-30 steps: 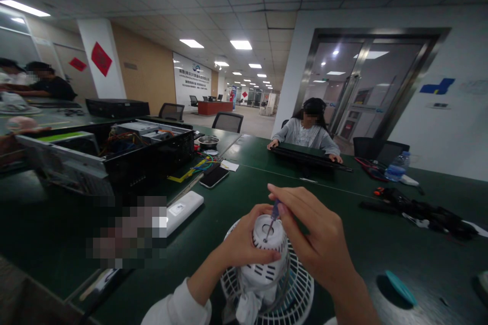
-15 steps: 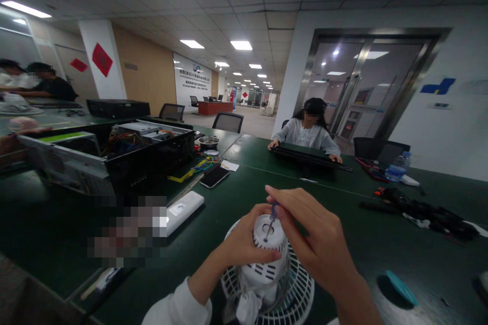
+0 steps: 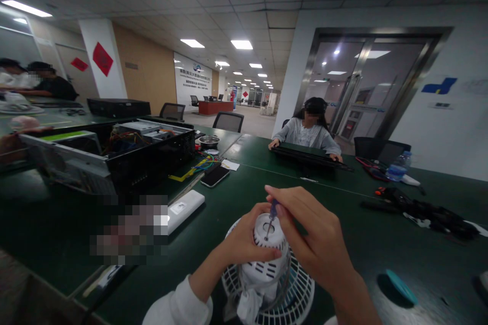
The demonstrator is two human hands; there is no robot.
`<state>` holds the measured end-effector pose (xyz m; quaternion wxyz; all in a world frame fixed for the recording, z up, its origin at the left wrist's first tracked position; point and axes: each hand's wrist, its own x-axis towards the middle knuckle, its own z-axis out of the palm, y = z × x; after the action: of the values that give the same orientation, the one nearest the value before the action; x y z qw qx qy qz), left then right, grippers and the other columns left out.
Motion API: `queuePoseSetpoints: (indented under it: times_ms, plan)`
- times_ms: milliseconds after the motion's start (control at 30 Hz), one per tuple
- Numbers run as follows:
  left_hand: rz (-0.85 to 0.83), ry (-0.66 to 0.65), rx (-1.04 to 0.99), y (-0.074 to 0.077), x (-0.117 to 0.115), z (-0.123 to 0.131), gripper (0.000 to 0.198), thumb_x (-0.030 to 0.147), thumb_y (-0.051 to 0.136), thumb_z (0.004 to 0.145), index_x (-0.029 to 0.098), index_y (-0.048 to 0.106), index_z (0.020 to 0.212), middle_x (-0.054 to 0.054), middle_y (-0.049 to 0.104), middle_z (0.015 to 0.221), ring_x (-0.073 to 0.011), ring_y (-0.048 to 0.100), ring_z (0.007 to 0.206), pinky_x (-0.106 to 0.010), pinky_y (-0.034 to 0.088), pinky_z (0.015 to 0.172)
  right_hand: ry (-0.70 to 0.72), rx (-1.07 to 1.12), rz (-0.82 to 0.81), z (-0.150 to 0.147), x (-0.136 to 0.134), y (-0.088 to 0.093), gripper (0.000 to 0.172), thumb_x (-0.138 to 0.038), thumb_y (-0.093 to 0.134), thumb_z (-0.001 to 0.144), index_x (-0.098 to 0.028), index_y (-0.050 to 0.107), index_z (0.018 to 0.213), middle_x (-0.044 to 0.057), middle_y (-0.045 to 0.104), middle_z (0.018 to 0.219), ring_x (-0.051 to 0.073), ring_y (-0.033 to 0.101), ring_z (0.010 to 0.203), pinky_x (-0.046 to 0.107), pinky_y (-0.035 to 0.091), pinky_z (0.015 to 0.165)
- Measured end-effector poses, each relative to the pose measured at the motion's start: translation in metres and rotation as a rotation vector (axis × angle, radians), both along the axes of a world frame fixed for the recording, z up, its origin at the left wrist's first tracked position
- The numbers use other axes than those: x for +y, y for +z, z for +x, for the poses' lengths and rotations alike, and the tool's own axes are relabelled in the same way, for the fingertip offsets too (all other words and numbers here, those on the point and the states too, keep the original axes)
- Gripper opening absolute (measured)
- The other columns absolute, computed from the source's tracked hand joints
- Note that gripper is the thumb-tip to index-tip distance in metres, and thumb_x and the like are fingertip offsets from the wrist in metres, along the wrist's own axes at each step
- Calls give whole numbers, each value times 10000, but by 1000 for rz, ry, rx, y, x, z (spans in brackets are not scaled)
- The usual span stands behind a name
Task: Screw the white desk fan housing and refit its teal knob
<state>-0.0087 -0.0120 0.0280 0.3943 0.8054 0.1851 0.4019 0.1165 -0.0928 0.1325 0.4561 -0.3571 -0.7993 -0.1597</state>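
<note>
A small white fan [image 3: 267, 269] lies grille-down on the green table [image 3: 236, 198], its round motor housing facing up. My left hand [image 3: 240, 244] is wrapped round that housing from the left. My right hand [image 3: 316, 244] pinches a small blue-handled screwdriver [image 3: 271, 216], whose tip rests on top of the housing.
An open black computer case [image 3: 114, 155] stands at the left, with a phone [image 3: 214, 176] and a white block [image 3: 183, 205] beside it. A teal disc [image 3: 400, 287] lies at the right near black cables and tools [image 3: 427, 210]. A person [image 3: 308, 132] sits across the table.
</note>
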Motion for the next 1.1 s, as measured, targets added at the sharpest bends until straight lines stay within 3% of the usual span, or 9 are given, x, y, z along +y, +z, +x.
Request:
queuePoseSetpoints:
  times_ms: [233,433,700,933,1100]
  plan:
    - [-35,28,54,0,0,-1,715,329,745,606,188,411,1222,-60,569,1141,-254,552,997,-373,445,894,-96,-27,96,-2,6,-2,99,-173,526,855,-160,605,914,50,651,755,156,596,703,283,507,617]
    - [0,15,29,0,1,0,685,299,738,610,194,418,1206,-55,562,1140,-241,546,1012,-360,443,906,-34,1,41,1,2,1,232,-99,471,838,-156,594,1026,70,674,906,157,619,834,289,526,705]
    - [-36,21,41,-3,1,0,702,343,744,613,189,418,1216,-59,577,1115,-254,551,998,-376,456,880,-107,-15,118,-3,5,-3,110,-173,525,854,-143,625,890,56,635,723,157,577,672,281,497,592]
    - [-15,-3,-5,-1,1,1,699,284,740,616,194,404,1224,-58,558,1154,-248,542,1036,-356,437,906,-27,-5,25,1,1,0,276,-69,454,839,-146,589,1067,81,663,968,158,605,893,293,523,755]
    - [-26,4,22,-2,1,0,701,308,747,611,200,420,1221,-58,561,1148,-253,545,1015,-372,446,901,-69,12,88,-2,5,-3,119,-136,533,839,-153,606,932,59,660,803,155,604,747,275,518,651]
